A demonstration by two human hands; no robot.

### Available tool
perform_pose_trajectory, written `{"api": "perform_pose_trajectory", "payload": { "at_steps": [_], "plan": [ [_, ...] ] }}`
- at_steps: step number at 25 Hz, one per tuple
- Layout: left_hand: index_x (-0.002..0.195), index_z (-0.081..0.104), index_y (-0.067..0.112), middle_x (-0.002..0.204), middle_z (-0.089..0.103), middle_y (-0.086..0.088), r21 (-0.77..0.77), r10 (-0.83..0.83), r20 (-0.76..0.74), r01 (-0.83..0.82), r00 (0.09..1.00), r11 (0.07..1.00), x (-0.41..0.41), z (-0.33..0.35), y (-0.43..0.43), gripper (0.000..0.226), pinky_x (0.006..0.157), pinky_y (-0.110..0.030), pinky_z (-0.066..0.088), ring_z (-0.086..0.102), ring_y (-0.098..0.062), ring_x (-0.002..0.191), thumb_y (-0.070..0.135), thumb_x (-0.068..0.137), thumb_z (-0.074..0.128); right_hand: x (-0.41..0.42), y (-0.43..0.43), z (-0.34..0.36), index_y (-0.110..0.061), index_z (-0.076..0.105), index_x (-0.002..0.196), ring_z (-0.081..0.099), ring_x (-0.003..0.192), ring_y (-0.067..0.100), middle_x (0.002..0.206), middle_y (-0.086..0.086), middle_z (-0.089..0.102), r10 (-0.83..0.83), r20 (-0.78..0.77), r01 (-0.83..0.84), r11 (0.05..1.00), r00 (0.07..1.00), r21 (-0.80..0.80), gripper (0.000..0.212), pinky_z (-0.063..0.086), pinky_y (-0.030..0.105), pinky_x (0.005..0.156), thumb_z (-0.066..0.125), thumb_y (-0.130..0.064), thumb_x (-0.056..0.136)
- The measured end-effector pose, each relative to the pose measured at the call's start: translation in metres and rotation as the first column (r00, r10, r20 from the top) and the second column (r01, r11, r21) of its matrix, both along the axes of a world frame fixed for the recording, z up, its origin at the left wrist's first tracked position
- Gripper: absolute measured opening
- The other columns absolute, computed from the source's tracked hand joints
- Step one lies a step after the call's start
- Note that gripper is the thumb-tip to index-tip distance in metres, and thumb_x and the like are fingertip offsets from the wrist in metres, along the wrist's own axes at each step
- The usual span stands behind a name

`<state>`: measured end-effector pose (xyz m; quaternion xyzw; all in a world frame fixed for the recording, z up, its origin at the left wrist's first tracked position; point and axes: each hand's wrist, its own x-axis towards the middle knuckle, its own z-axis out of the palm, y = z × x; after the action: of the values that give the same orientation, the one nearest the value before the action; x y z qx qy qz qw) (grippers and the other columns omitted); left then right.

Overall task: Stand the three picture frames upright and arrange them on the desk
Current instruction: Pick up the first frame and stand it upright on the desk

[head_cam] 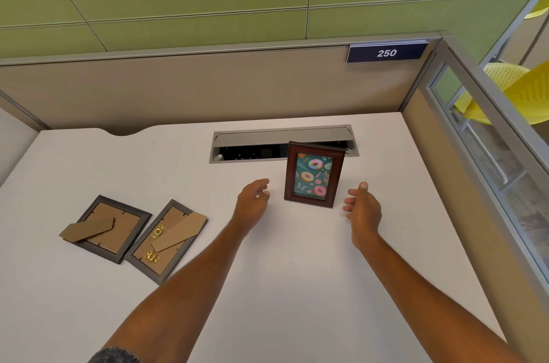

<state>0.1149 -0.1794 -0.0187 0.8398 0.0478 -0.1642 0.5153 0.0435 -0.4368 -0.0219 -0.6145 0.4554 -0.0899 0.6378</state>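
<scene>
A brown wooden picture frame with a donut print stands upright on the white desk, just in front of the cable slot. My left hand hovers open a little to its left, and my right hand hovers open a little to its right; neither touches it. Two grey frames lie face down at the left: a squarish one with its cardboard stand folded out, and beside it a longer one with gold clasps.
A grey cable slot with an open lid runs along the back of the desk. Beige partition walls close the back and right sides, with a "250" sign. Yellow chairs show beyond the glass at right.
</scene>
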Motion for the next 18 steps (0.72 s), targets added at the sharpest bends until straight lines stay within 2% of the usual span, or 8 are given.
{"api": "perform_pose_trajectory", "payload": {
  "at_steps": [4,7,9,11,12,15,18],
  "plan": [
    [0.137,0.071,0.017,0.137,0.070,-0.004,-0.096,0.086,-0.083,-0.094,0.993,0.991,-0.034,0.001,0.018,0.035,0.110,-0.033,0.049,0.065,-0.021,0.126,0.014,0.103,0.063,-0.029,0.033,-0.002,-0.012,0.075,0.106,0.067,0.070,0.022,0.084,0.010,0.072,0.037,-0.040,-0.035,0.998,0.999,0.045,0.055,0.052,0.031,0.061,0.041,-0.054,0.113],
    [0.131,0.074,0.018,0.131,0.072,0.002,-0.122,0.124,-0.100,-0.136,0.987,0.983,-0.058,0.008,0.033,0.030,0.105,-0.028,0.048,0.066,-0.017,0.122,0.016,0.103,0.063,-0.041,0.068,-0.003,-0.011,0.076,0.103,0.068,0.070,0.022,0.084,0.011,0.074,0.160,-0.042,-0.157,0.985,0.986,0.070,0.050,0.052,0.031,0.060,0.046,-0.050,0.113],
    [0.125,0.077,0.022,0.127,0.075,0.005,-0.136,0.149,-0.106,-0.162,0.983,0.977,-0.073,0.010,0.047,0.025,0.104,-0.031,0.053,0.068,-0.016,0.121,0.020,0.103,0.065,-0.047,0.092,-0.003,-0.012,0.077,0.102,0.070,0.070,0.021,0.084,0.010,0.076,0.257,-0.052,-0.252,0.964,0.965,0.087,0.045,0.053,0.031,0.062,0.049,-0.046,0.112],
    [0.114,0.079,0.027,0.120,0.078,0.004,-0.163,0.175,-0.108,-0.191,0.979,0.968,-0.086,0.012,0.067,0.019,0.101,-0.036,0.057,0.071,-0.017,0.115,0.034,0.102,0.067,-0.050,0.115,-0.001,-0.011,0.078,0.101,0.070,0.070,0.021,0.084,0.011,0.077,0.340,-0.063,-0.333,0.937,0.938,0.105,0.040,0.053,0.031,0.063,0.053,-0.041,0.112],
    [0.108,0.080,0.026,0.114,0.080,0.003,-0.173,0.187,-0.105,-0.204,0.977,0.964,-0.090,0.014,0.081,0.023,0.096,-0.036,0.057,0.073,-0.018,0.111,0.044,0.101,0.068,-0.050,0.129,0.000,-0.010,0.078,0.101,0.070,0.070,0.021,0.085,0.011,0.077,0.379,-0.068,-0.370,0.922,0.923,0.110,0.037,0.053,0.031,0.064,0.055,-0.039,0.111],
    [0.098,0.078,0.018,0.101,0.079,-0.005,-0.162,0.250,-0.079,-0.260,0.965,0.952,-0.098,0.020,0.122,0.055,0.084,-0.038,0.054,0.072,-0.022,0.096,0.069,0.094,0.061,-0.052,0.168,0.001,-0.009,0.078,0.101,0.069,0.070,0.020,0.083,0.009,0.077,0.461,-0.066,-0.451,0.884,0.885,0.124,0.034,0.052,0.032,0.065,0.058,-0.035,0.110],
    [0.096,0.075,0.011,0.096,0.076,-0.009,-0.152,0.337,-0.045,-0.340,0.940,0.928,-0.099,0.024,0.168,0.060,0.078,-0.037,0.050,0.066,-0.018,0.085,0.068,0.095,0.056,-0.052,0.209,0.001,-0.009,0.079,0.101,0.070,0.071,0.021,0.083,0.009,0.077,0.521,-0.060,-0.508,0.848,0.851,0.151,0.031,0.053,0.033,0.066,0.061,-0.033,0.109]
  ]
}}
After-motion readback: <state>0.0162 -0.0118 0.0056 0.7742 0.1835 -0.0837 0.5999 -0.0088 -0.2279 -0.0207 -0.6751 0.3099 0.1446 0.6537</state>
